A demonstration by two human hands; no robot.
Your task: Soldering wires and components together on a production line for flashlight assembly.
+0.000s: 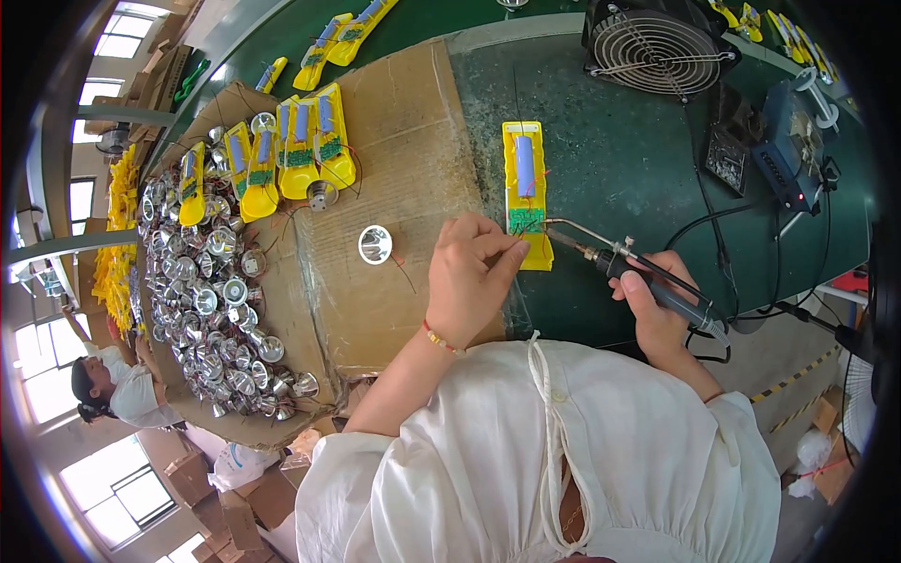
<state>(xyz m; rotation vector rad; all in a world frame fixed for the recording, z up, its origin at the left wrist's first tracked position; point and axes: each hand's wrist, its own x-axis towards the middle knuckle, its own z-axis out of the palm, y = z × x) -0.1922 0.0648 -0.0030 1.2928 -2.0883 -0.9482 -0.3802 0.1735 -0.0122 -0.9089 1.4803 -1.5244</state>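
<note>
A yellow plastic housing (539, 255) lies upright in front of me on the green bench, holding a lilac cylindrical battery (524, 167) and a small green circuit board (519, 218). At the board's lower edge, my left hand (472, 277) is closed, thumb and forefinger pinching what looks like a thin wire. My right hand (664, 305) grips the black handle of a soldering iron (668, 298), with a thin metal feed tube (582, 227) fixed along it. The iron's tip and the tube's end meet at the board, close to my left fingertips. Thin red wires stick out beside the battery.
Left of my hand, a reflector cup (374, 245) with wires rests on cardboard (404, 141). Many silvery reflectors (221, 291) are heaped farther left, beside filled yellow housings (328, 141). A fan (660, 54) and a blue soldering station (788, 150) with cables stand at right.
</note>
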